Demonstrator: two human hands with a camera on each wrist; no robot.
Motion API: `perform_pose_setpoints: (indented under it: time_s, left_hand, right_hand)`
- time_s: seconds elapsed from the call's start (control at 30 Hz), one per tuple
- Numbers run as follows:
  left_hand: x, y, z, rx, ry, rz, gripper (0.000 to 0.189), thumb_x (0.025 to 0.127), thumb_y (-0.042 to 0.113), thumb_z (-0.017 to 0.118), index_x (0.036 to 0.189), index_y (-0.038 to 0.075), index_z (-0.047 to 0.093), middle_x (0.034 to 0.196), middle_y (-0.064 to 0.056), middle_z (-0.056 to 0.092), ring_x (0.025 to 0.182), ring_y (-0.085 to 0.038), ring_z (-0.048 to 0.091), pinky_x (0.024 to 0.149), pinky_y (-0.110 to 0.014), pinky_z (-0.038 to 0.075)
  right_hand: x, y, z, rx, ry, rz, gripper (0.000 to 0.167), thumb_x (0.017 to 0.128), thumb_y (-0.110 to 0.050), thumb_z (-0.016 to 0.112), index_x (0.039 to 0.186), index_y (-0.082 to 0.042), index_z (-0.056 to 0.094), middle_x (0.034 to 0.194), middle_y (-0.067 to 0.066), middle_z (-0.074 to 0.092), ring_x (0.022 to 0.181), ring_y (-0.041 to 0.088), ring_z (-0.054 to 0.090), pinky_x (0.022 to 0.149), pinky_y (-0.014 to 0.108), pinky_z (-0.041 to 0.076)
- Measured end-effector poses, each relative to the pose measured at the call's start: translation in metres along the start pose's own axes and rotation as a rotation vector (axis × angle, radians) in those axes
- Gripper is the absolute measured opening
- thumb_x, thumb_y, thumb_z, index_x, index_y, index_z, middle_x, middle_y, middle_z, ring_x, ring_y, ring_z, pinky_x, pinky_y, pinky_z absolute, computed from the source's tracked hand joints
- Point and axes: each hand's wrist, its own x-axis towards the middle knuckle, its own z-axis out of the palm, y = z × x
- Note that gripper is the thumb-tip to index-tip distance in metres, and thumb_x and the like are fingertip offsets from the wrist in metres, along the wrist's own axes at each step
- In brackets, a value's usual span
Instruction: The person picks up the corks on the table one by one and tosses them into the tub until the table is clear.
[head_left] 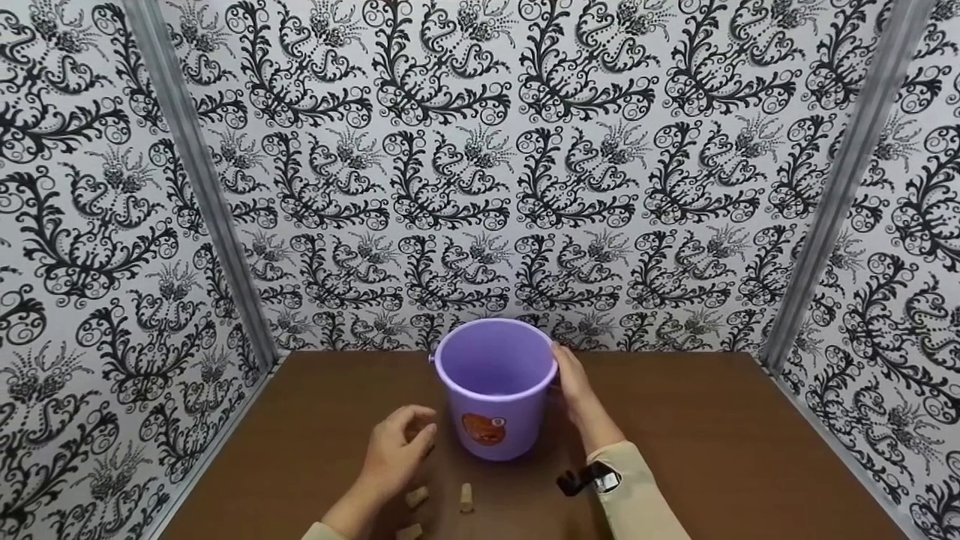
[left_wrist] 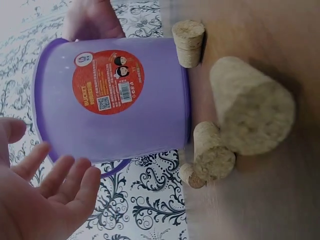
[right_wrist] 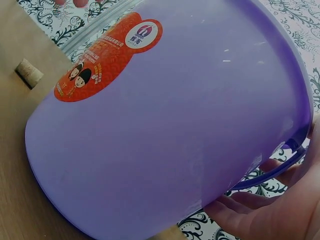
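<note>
A purple plastic bucket point(head_left: 517, 420) with a red label stands upright on the brown table, and its inside looks bare. My right hand point(head_left: 576, 379) holds it at the right side, by the rim; in the right wrist view the fingers curl near the purple handle point(right_wrist: 272, 172). To the left of the bucket is my left hand point(head_left: 397, 446), fingers loosely bent and holding nothing. Below and beside the left hand, several tapered corks lie or stand on the table, among them one upright cork point(head_left: 466, 497) in front of the bucket and a large cork point(left_wrist: 252, 107) near the left wrist camera.
The brown table point(head_left: 697, 442) is enclosed by white panels point(head_left: 480, 172) with black scroll patterns. Grey corner posts point(head_left: 202, 180) rise at both back corners. A black strap piece point(head_left: 577, 480) sticks out from the right wrist.
</note>
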Motion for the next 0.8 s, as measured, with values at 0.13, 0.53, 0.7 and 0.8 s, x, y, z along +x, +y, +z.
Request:
perform_pose_setpoints:
  time_s: [0.13, 0.53, 0.7, 0.8]
  left_hand:
    - [-0.011, 0.000, 0.000, 0.032, -0.064, 0.075, 0.010, 0.095, 0.009, 0.075, 0.105, 0.011, 0.076, 0.103, -0.004, 0.078, 0.091, -0.009, 0.072, 0.081, -0.028, 0.063]
    - [-0.042, 0.005, 0.002, -0.020, -0.293, 0.144, 0.012, 0.095, 0.008, 0.075, 0.106, 0.013, 0.075, 0.106, -0.010, 0.077, 0.093, -0.014, 0.075, 0.080, -0.036, 0.066]
    - [-0.047, 0.006, 0.005, -0.039, -0.364, 0.168, 0.017, 0.090, 0.005, 0.076, 0.107, 0.010, 0.075, 0.107, -0.009, 0.076, 0.093, -0.015, 0.074, 0.080, -0.035, 0.066]
    - [-0.050, 0.005, 0.004, -0.013, -0.424, 0.164, 0.025, 0.085, 0.008, 0.081, 0.109, 0.009, 0.075, 0.106, -0.008, 0.075, 0.094, -0.016, 0.073, 0.081, -0.032, 0.064]
  right_hand:
    - [-0.002, 0.000, 0.000, 0.010, -0.003, 0.009, 0.055, 0.117, -0.030, 0.029, 0.146, 0.014, 0.045, 0.142, 0.040, 0.051, 0.134, 0.050, 0.050, 0.113, 0.051, 0.041]
    - [-0.008, -0.001, 0.003, 0.013, 0.009, 0.001, 0.054, 0.116, -0.032, 0.033, 0.146, 0.010, 0.049, 0.141, 0.037, 0.054, 0.134, 0.047, 0.051, 0.114, 0.046, 0.040]
    - [-0.007, -0.001, 0.001, 0.020, 0.018, 0.010, 0.054, 0.116, -0.032, 0.033, 0.145, 0.010, 0.050, 0.139, 0.037, 0.055, 0.131, 0.043, 0.052, 0.109, 0.042, 0.041]
    - [-0.006, -0.002, 0.002, 0.029, 0.012, 0.024, 0.053, 0.116, -0.033, 0.034, 0.145, 0.009, 0.050, 0.138, 0.036, 0.055, 0.129, 0.042, 0.054, 0.103, 0.039, 0.045]
